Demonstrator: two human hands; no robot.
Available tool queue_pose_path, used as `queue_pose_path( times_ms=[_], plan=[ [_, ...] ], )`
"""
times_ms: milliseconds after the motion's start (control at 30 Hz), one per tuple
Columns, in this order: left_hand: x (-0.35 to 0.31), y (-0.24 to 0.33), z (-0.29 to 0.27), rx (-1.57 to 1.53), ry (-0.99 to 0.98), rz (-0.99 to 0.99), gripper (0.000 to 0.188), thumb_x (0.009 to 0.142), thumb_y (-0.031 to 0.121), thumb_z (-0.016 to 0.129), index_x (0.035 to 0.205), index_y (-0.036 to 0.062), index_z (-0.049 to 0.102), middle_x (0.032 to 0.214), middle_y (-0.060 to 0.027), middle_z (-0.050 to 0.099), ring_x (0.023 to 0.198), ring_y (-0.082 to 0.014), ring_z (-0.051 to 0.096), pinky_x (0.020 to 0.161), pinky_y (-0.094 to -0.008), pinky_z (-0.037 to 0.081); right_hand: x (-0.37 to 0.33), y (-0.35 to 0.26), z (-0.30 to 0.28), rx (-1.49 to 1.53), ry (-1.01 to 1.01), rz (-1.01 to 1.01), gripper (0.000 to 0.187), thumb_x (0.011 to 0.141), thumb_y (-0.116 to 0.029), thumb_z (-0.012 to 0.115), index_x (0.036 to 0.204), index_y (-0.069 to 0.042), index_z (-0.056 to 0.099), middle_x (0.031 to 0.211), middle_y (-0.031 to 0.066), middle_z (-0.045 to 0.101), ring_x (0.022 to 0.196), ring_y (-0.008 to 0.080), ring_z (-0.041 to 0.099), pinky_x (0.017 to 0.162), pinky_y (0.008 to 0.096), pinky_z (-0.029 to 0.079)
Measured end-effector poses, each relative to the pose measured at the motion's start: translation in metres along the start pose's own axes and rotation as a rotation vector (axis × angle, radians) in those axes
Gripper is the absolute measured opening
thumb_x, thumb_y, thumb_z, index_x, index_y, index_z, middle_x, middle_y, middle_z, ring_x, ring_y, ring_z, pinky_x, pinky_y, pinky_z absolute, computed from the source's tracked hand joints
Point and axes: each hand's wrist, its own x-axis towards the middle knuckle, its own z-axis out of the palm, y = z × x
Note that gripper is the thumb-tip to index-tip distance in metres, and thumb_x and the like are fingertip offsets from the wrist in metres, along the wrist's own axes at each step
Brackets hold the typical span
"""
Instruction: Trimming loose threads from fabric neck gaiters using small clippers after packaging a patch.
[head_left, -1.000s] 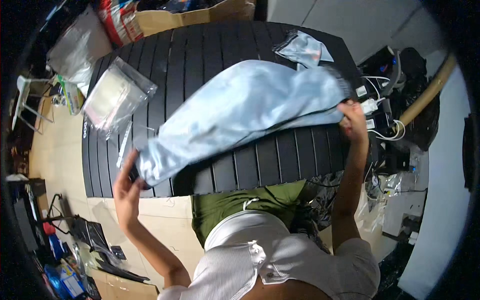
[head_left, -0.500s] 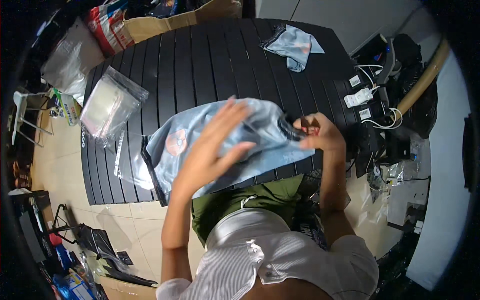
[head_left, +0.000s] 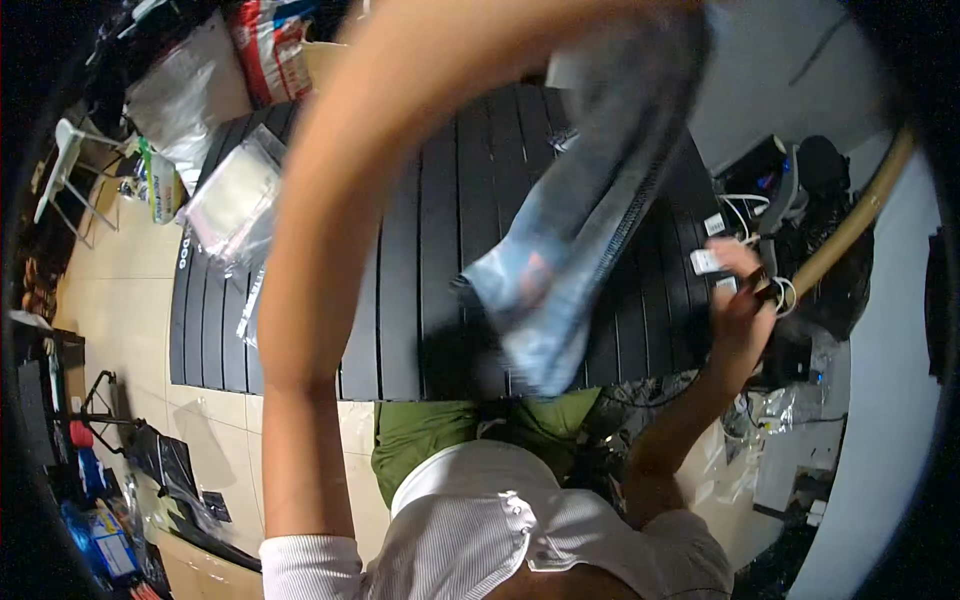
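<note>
A blue-grey cloth garment [head_left: 570, 260] with an orange print and dark edging hangs over the table, smeared by motion. It hangs from the end of my raised left arm [head_left: 330, 240], which crosses the upper part of the view; my left hand itself lies at or beyond the top edge, its fingers hidden. Away to the right, near the white plugs, my right hand [head_left: 738, 325] is curled around a small dark object [head_left: 762, 286] that I cannot make out. Behind the garment, a bit of a second cloth piece [head_left: 563, 139] shows.
Below all this is a black slatted table [head_left: 400, 340]. Clear plastic bags [head_left: 235, 205] with pale contents lie at its left. White plugs [head_left: 707, 261] and cables sit at the right edge, beside a tan pole [head_left: 860, 205]. Red-and-white packaging [head_left: 270, 50] stands at the far left.
The garment has gone from lying flat on the table to hanging in the air, lifted by my left arm. My right hand has let go of it and moved right.
</note>
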Motion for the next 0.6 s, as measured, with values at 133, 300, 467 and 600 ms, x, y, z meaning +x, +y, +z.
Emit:
queue_pose_path(
  times_ms=[133, 300, 467, 600],
  plan=[
    [-0.080, -0.043, -0.076, 0.122, 0.520, -0.086, 0.024, 0.079, 0.012, 0.060, 0.101, 0.0025, 0.058, 0.093, -0.0050, 0.058, 0.083, -0.0123, 0.053, 0.072, -0.0228, 0.042, -0.040, 0.023, 0.011, -0.193, -0.033, 0.240, 0.022, 0.081, -0.017, 0.057, 0.095, 0.000, 0.058, 0.106, 0.0102, 0.057, 0.094, 0.0182, 0.056, 0.076, 0.0267, 0.042],
    [-0.250, -0.111, -0.079, 0.008, 0.538, -0.912, 0.037, 0.072, 0.015, 0.072, 0.101, 0.0016, 0.053, 0.068, 0.0019, 0.056, 0.057, -0.0042, 0.049, 0.053, -0.0166, 0.036, -0.062, 0.068, 0.034, -0.561, -0.066, 0.500, 0.038, 0.078, -0.031, 0.062, 0.099, 0.000, 0.057, 0.099, 0.0115, 0.057, 0.090, 0.0254, 0.056, 0.078, 0.0315, 0.043],
    [-0.318, -0.148, -0.059, -0.475, 0.493, -1.205, 0.026, 0.082, 0.024, 0.062, 0.096, 0.0029, 0.056, 0.069, -0.0009, 0.059, 0.061, -0.0086, 0.058, 0.060, -0.0213, 0.048, -0.066, 0.115, 0.054, -0.709, -0.031, 0.588, 0.041, 0.076, -0.036, 0.064, 0.094, 0.000, 0.057, 0.086, 0.0117, 0.055, 0.079, 0.0276, 0.055, 0.070, 0.0353, 0.044],
    [-0.321, -0.149, -0.060, -0.379, 0.546, -1.340, 0.023, 0.088, 0.025, 0.052, 0.084, 0.0038, 0.059, 0.072, -0.0026, 0.061, 0.057, -0.0120, 0.058, 0.054, -0.0257, 0.050, -0.058, 0.133, 0.066, -0.665, -0.092, 0.677, 0.038, 0.077, -0.035, 0.064, 0.086, 0.002, 0.058, 0.076, 0.0113, 0.055, 0.072, 0.0264, 0.055, 0.062, 0.0376, 0.042]
  ],
)
